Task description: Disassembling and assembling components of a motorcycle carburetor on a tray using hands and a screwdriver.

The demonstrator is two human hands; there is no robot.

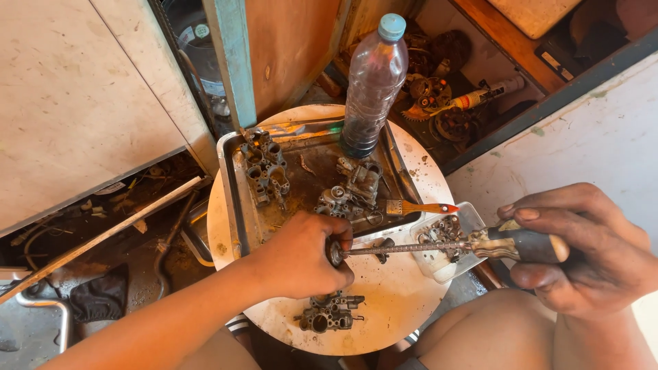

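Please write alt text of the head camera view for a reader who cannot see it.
Over a round white table, the left hand grips a small metal part while the right hand holds a black-handled screwdriver against it. A metal tray behind carries grey carburetor parts, a small paintbrush and a clear plastic bottle.

A metal tray (236,199) lies on a round counter (397,301). In the tray, a bottle (370,82) stands at the far edge, carburetor parts (264,171) lie left, more parts (353,188) lie centre. Right of the tray sits a small dish of bits (445,240). Nearer than the tray lies a carburetor body (330,312).
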